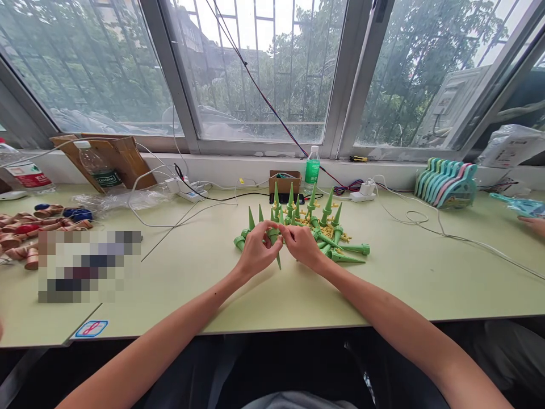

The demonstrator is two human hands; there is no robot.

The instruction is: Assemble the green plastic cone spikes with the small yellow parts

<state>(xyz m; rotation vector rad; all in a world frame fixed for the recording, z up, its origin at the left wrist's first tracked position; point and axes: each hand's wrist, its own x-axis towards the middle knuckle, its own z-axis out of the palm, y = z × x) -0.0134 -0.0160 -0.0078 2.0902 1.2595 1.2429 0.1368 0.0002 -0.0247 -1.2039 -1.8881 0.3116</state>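
Thumb and fingers of my left hand (258, 248) are closed around a green plastic watering spike (279, 261), its point aimed down toward the table. My right hand (301, 244) meets the left at the fingertips, pinched at the spike's upper end. Whatever sits between the right fingers is hidden. Just beyond both hands, several more green spikes (327, 209) stand point-up, while others lie on their sides, like the one at the right (355, 249). Small yellow plastic valve pieces (330, 230) are heaped among them.
Behind the pile are a small cardboard box (284, 180) and a green-labelled bottle (312, 166). White cables (443, 227) cross the pale green table (409, 284). Wooden toys (32, 255) lie left; teal and pink plastic pieces (447, 184) stand right. Another person's hand (532, 225) shows at far right.
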